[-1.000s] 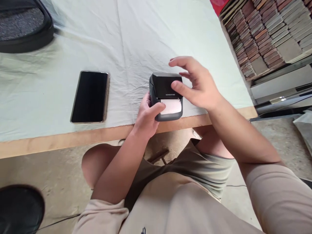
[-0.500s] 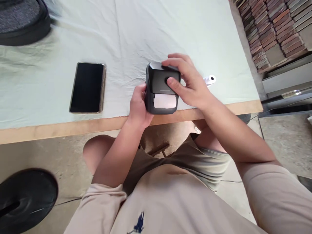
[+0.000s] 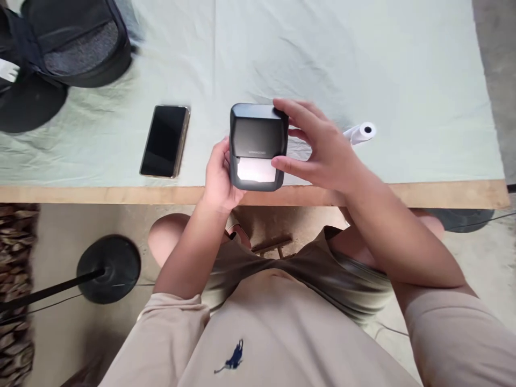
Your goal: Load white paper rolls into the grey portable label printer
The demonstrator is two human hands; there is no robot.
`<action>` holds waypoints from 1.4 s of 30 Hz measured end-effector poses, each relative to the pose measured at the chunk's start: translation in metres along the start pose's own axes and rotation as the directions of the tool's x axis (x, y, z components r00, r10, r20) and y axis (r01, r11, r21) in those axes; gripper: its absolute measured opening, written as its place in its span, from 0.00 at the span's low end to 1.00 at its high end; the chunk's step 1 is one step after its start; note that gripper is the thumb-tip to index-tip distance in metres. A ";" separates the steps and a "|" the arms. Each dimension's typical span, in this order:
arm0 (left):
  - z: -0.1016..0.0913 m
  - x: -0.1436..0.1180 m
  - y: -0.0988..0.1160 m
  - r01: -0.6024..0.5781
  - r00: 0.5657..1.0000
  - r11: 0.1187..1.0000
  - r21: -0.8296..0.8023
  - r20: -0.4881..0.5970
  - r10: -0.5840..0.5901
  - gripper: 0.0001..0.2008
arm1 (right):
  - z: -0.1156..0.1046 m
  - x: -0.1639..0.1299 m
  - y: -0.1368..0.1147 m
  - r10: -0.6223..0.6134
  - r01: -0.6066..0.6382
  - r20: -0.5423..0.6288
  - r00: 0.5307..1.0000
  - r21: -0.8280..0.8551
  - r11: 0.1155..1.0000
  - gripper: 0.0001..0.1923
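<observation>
Both hands are on the printer (image 3: 258, 146), a small dark box with rounded corners that stands at the near edge of the tabletop (image 3: 403, 75), about midway along it. Left hand (image 3: 219, 180) cups the box's left side, palm against the wall and thumb on the front lip, gripping it. Right hand (image 3: 322, 148) comes in from the right side: its fingertips rest on the far top corner of the lid and the thumb presses the near right corner, so this hand too is closed on the box, though loosely. A white strip of paper (image 3: 256, 170) shows in the slot below the lid.

Judging by its look, the box is a hard plastic shell, stiff and light enough for one hand, with smooth walls that could slip; the flat left and right sides seem the safest places to hold, while the hinged lid and the paper strip are best left unpressed.

A spare paper roll (image 3: 362, 132) lies on the pale cloth just beyond the right hand. A phone (image 3: 165, 141) lies face up to the left of the box, apart from it. A black bag (image 3: 76, 43) sits at the far left corner.
</observation>
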State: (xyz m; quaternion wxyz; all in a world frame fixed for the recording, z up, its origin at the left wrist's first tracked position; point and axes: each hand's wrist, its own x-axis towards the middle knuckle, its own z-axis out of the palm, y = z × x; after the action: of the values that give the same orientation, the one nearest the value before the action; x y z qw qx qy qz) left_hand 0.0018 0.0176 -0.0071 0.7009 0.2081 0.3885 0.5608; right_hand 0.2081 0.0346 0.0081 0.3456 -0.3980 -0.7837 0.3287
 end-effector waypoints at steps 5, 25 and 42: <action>0.001 -0.002 0.002 0.049 0.993 0.999 0.018 -0.107 -0.046 0.16 | 0.004 0.001 0.002 0.059 -0.059 0.005 0.998 0.015 0.998 0.39; -0.008 -0.009 0.006 0.136 0.983 0.991 -0.005 0.123 -0.134 0.17 | 0.023 0.006 -0.043 0.048 -0.080 -0.570 0.820 -0.030 0.996 0.19; -0.017 -0.009 -0.001 0.027 0.983 0.986 0.166 0.177 -0.057 0.26 | 0.007 0.012 -0.048 0.288 -0.233 -0.002 0.958 -0.592 0.772 0.17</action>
State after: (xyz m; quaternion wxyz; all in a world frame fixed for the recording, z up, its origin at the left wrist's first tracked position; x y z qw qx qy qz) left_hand -0.0116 0.0060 -0.0150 0.7258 0.3066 0.3719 0.4908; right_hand 0.1782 0.0211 0.0459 0.1222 -0.5748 -0.7981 0.1329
